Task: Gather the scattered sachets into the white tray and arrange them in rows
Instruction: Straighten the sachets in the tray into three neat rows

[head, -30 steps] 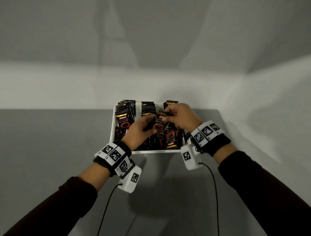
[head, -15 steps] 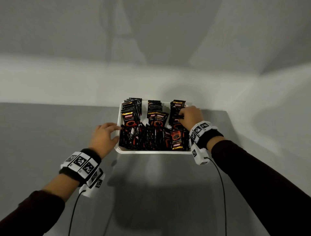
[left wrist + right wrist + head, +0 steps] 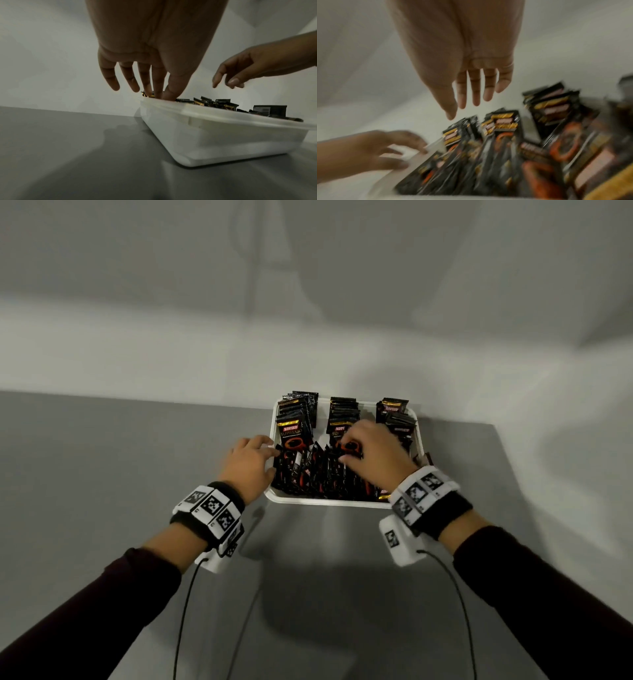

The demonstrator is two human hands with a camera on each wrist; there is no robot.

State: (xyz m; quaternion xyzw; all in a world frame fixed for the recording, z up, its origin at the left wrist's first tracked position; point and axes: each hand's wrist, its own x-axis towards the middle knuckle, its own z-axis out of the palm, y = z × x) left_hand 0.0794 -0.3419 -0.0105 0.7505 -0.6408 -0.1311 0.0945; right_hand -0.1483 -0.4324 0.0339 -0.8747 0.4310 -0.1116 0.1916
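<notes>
The white tray (image 3: 325,503) stands at the table's far edge, filled with black and orange sachets (image 3: 296,436). Three rows run along its back, and more sachets stand packed across the front. My left hand (image 3: 270,451) is at the tray's left rim, with straight fingertips (image 3: 159,94) dipping just inside the rim (image 3: 223,112). My right hand (image 3: 346,446) hovers over the middle of the tray, with its fingers (image 3: 476,94) spread above the sachets (image 3: 503,121) and holding nothing. The right wrist view is blurred by motion.
The grey table (image 3: 137,457) stretches to the left and toward me. A white wall rises right behind the tray. The table's right edge (image 3: 503,474) lies close beside the tray. Cables (image 3: 185,611) hang from both wrist cameras.
My right hand has moved from the right-hand row to the middle of the tray. My left hand has shifted from beside the tray onto its left rim.
</notes>
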